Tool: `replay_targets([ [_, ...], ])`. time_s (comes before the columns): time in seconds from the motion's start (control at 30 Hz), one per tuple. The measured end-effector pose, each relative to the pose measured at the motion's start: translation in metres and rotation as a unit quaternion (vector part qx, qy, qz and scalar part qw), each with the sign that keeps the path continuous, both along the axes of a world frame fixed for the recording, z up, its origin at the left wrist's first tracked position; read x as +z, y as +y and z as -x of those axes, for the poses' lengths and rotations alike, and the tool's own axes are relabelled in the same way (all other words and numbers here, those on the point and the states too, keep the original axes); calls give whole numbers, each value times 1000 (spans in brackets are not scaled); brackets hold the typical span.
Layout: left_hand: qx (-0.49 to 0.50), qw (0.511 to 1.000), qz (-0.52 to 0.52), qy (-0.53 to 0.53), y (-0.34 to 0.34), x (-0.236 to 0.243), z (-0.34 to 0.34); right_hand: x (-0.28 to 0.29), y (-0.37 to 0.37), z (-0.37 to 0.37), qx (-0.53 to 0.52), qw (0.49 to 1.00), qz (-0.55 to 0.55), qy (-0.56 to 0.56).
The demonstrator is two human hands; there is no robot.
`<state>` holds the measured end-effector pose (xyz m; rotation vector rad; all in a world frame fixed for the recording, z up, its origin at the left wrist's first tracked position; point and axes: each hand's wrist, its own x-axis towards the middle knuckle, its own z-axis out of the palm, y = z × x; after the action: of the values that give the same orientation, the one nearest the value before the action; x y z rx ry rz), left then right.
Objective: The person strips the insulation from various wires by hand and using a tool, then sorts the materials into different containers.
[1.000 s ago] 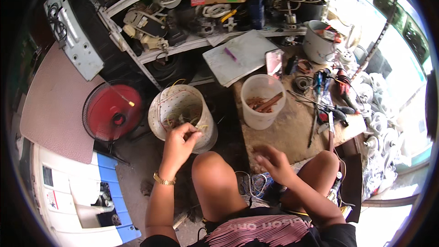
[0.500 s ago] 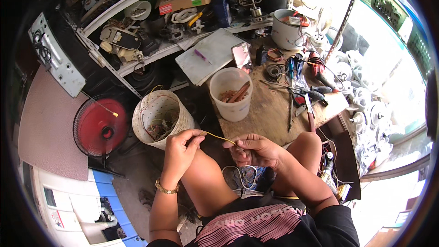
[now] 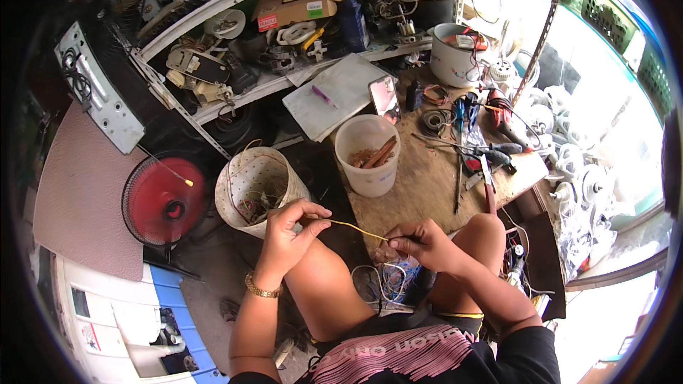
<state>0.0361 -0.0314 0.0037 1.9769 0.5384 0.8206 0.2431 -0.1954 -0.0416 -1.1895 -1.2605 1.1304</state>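
Where the yellow wire (image 3: 354, 226) ran: between the two hands, above the knees (image 3: 485, 229), in a shallow curve that sloped down from left to right.
Left hand (image 3: 288, 236): clamped on the wire's left end between thumb and forefinger, just in front of the pale bucket (image 3: 260, 165); whether it touched the bucket could not be told.
Right hand (image 3: 428, 244): pinched on the other end, thumb against fingers, near the front edge of the workbench (image 3: 420, 192) and well apart from the left hand.
Bracelet (image 3: 262, 287): gold-coloured, around the lower part of the left forearm (image 3: 255, 327).
Inside the bucket: a tangle of thin wires (image 3: 257, 205).
Workbench top: worn wood, with a translucent tub (image 3: 370, 183) at its left side; copper-coloured strips (image 3: 380, 153) lay inside the tub.
Bench's far side: a white pot (image 3: 449, 60), with a red power tool (image 3: 501, 117) nearer, on the right.
Between the knees: blue wires (image 3: 405, 281) in a loose tangle, beside a white cord (image 3: 382, 281).
Left of the bucket: a red fan (image 3: 160, 195) in a dark cage.
Grey board (image 3: 306, 110): below the shelf (image 3: 306, 70), with a purple pen-like thing (image 3: 324, 96) on it.
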Motion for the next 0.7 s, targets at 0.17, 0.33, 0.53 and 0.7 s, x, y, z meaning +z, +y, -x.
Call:
replay_targets([
  [0.17, -99, 944, 220, -224, -21, -17, -20, -11, -2, 13, -29, 990, 15, 138],
  [0.33, -81, 846, 384, -361, -50, -12, -33, -26, -1, 22, -53, 988, 14, 144],
  [0.53, -41, 890, 348, -290, -79, -25, -47, -21, -2, 33, -122, 971, 6, 205],
  [0.7, -8, 890, 372, -264, -83, -17, -61, -15, 0, 39, -159, 977, -8, 143],
])
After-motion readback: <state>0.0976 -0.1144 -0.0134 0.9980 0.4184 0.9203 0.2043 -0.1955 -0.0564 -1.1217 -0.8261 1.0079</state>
